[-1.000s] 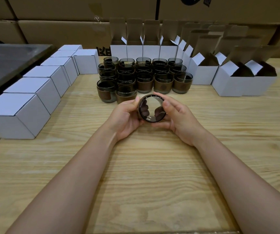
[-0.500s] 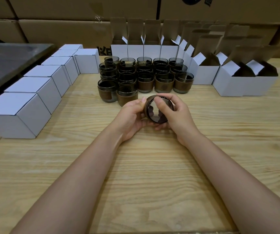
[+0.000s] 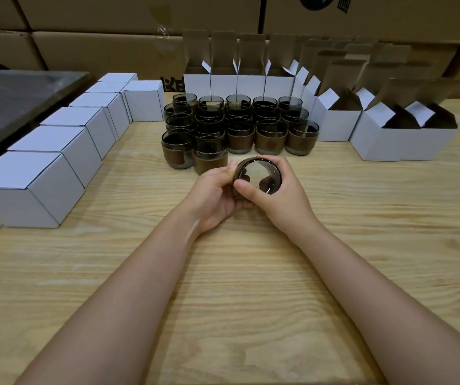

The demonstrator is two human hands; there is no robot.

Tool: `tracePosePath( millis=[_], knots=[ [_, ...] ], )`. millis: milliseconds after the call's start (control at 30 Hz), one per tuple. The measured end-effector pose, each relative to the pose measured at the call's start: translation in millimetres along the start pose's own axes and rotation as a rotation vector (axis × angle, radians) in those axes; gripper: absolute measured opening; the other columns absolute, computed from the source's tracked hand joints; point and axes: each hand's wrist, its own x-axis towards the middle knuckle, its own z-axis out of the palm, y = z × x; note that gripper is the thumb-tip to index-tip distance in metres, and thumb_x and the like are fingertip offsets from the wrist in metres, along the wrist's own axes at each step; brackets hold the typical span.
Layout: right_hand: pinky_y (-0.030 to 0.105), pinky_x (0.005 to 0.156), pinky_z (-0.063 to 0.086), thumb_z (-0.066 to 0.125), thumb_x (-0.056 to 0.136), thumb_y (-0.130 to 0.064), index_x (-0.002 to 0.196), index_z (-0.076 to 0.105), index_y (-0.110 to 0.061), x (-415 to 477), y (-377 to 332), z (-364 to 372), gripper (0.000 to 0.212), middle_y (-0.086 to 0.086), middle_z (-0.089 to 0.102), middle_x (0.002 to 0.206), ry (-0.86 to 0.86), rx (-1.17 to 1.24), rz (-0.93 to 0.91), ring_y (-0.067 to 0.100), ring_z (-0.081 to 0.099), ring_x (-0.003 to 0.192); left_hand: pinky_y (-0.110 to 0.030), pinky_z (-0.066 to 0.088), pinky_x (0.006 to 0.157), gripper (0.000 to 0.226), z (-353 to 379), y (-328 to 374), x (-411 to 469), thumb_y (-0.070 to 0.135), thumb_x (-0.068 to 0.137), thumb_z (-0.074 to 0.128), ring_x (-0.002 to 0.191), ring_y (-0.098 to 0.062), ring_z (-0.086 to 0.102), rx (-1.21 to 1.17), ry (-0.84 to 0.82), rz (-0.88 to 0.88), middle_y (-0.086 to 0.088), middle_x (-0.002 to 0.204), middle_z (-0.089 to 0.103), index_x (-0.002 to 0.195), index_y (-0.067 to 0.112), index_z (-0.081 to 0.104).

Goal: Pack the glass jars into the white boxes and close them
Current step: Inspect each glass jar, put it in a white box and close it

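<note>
A smoky glass jar (image 3: 256, 173) with a brown sleeve lies tipped on its side above the wooden table (image 3: 251, 287), its mouth facing me. My left hand (image 3: 217, 195) cups it from the left and below. My right hand (image 3: 276, 195) wraps round it from the right, thumb on the near rim. Behind them stands a cluster of several like jars (image 3: 237, 129). Open white boxes (image 3: 337, 123) with raised flaps line the back and right. Closed white boxes (image 3: 28, 187) run along the left.
Large brown cartons (image 3: 112, 45) are stacked behind the table. A dark tray-like surface (image 3: 9, 104) sits at the far left beyond the closed boxes. Bare wood stretches between my forearms and the table's near edge.
Both hands have carried the jar a little to the right and turned it. My right hand now covers more of its right side, with the thumb at the front rim.
</note>
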Motion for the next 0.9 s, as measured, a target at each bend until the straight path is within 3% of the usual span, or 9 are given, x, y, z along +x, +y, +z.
tracePosePath(
  millis=[100,200,333,433,567,667,767,833,900],
  knots=[
    [0.016,0.076,0.049,0.076,0.068,-0.051,0.096,0.055,-0.045,0.0,1.7,2.2,0.035,-0.017,0.067,0.096,0.050,0.036,0.002,0.004,0.063,0.089,-0.057,0.042,0.101,0.041,2.6,-0.9,0.4,0.024,0.105,0.027,0.110,-0.039,0.059,-0.021,-0.014,-0.031,-0.024,0.107,0.065,0.108,-0.002,0.058],
    [0.012,0.072,0.047,0.068,0.084,-0.046,0.098,0.059,-0.038,0.7,1.6,3.1,0.018,-0.016,0.067,0.088,0.078,0.046,0.014,-0.001,0.062,0.083,-0.060,0.033,0.106,0.040,5.5,-0.9,0.6,0.025,0.105,0.026,0.090,-0.029,0.063,-0.033,-0.033,-0.040,-0.015,0.090,0.067,0.109,-0.001,0.056],
    [0.020,0.070,0.040,0.046,0.094,-0.054,0.092,0.063,-0.034,2.7,0.0,5.1,0.025,-0.022,0.062,0.072,0.111,0.071,0.064,-0.006,0.055,0.068,-0.043,0.044,0.080,0.039,7.4,1.0,-0.5,0.024,0.106,0.022,0.061,-0.013,0.065,-0.043,-0.064,-0.045,-0.001,0.064,0.066,0.093,0.006,0.054],
    [0.024,0.066,0.038,0.029,0.085,-0.067,0.078,0.060,-0.037,3.1,-0.3,5.2,0.044,-0.022,0.055,0.056,0.111,0.073,0.122,-0.006,0.049,0.058,-0.036,0.041,0.069,0.038,6.8,0.3,-0.9,0.023,0.106,0.022,0.052,-0.010,0.062,-0.078,-0.075,-0.059,0.003,0.055,0.062,0.085,0.010,0.050],
    [0.034,0.073,0.042,0.020,0.080,-0.071,0.079,0.058,-0.032,1.1,-0.6,5.5,0.055,-0.009,0.060,0.072,0.117,0.080,0.154,0.006,0.053,0.071,-0.037,0.044,0.067,0.041,3.2,-0.2,1.1,0.024,0.105,0.027,0.053,-0.013,0.061,-0.116,-0.059,-0.065,0.003,0.058,0.058,0.077,0.010,0.053],
    [0.042,0.087,0.049,0.020,0.081,-0.070,0.093,0.065,-0.035,-1.5,-1.5,5.2,0.059,0.014,0.068,0.101,0.071,0.099,0.162,0.019,0.061,0.088,-0.037,0.045,0.068,0.057,2.8,-0.4,0.6,0.022,0.105,0.027,0.053,-0.013,0.062,-0.162,-0.096,-0.070,0.000,0.058,0.061,0.064,0.012,0.066],
    [0.038,0.087,0.050,0.020,0.084,-0.067,0.095,0.061,-0.051,-3.1,-1.8,5.7,0.046,0.004,0.067,0.105,0.042,0.137,0.118,0.020,0.061,0.099,-0.034,0.050,0.063,0.039,2.4,0.9,0.2,0.021,0.104,0.027,0.053,-0.014,0.057,-0.192,-0.067,-0.068,0.000,0.058,0.055,0.078,0.010,0.055],
    [0.027,0.076,0.044,0.019,0.084,-0.065,0.104,0.061,-0.048,-3.9,-2.6,6.7,0.049,-0.013,0.061,0.091,0.039,0.148,0.097,0.009,0.056,0.087,-0.038,0.046,0.070,0.035,1.5,1.7,0.6,0.020,0.103,0.029,0.054,-0.014,0.053,-0.203,-0.039,-0.072,-0.001,0.060,0.050,0.079,0.010,0.052],
    [0.028,0.079,0.044,0.019,0.086,-0.063,0.113,0.061,-0.042,-3.7,-1.1,7.1,0.054,-0.016,0.058,0.091,0.045,0.149,0.082,0.007,0.054,0.088,-0.039,0.048,0.072,0.038,-0.3,1.3,1.2,0.020,0.103,0.029,0.057,-0.015,0.052,-0.208,-0.046,-0.068,-0.003,0.065,0.049,0.077,0.010,0.056]
  ],
)
